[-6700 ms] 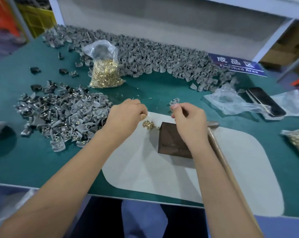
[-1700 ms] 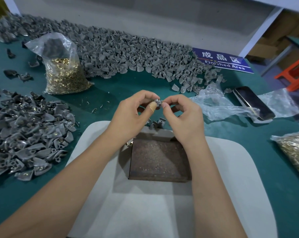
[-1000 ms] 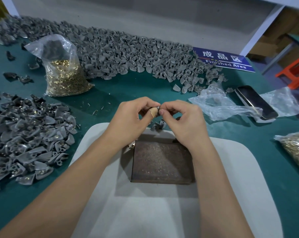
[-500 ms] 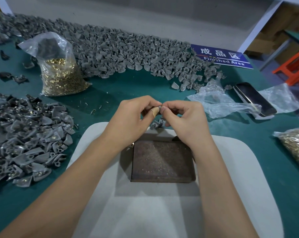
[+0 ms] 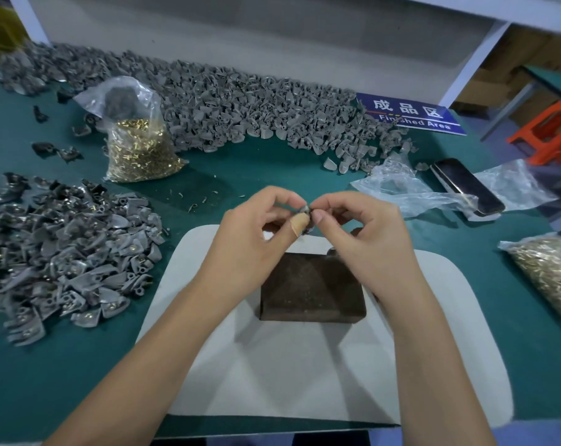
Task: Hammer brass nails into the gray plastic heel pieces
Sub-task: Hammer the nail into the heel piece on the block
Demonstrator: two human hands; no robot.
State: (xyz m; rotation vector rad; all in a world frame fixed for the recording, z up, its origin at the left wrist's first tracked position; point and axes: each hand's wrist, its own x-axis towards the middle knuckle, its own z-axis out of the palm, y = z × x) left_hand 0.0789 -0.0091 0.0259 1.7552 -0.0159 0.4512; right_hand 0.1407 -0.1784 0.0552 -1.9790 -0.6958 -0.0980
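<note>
I've got one gray heel piece (image 5: 305,211) pinched between both hands, up in the air just above the far edge of the dark metal block (image 5: 313,286). My left hand (image 5: 256,235) grips it w/ thumb and curled fingers; the thumb has a bandage on it. My right hand (image 5: 366,233) pinches at the same spot from the other side, prob. setting a brass nail into the piece, tho the nail itself is too small to make out.

To do this bit well, I reckon: seat the nail straight in its hole, keep the piece steady w/ the left hand, then set it flat on the block before any hammering. A crooked nail would likely bend or slip. No hammer in view right now, so I'd need to find it next.

Both forearms come in from the bottom edge and converge over the white mat (image 5: 304,375); wrists slightly raised, knuckles up, fingertips meeting in the middle.

Pile w/ nails in sits on the table (image 5: 63,381) to my left (image 5: 63,252), bare pieces along the back (image 5: 256,104), bag of nails (image 5: 137,149) far left.
</note>
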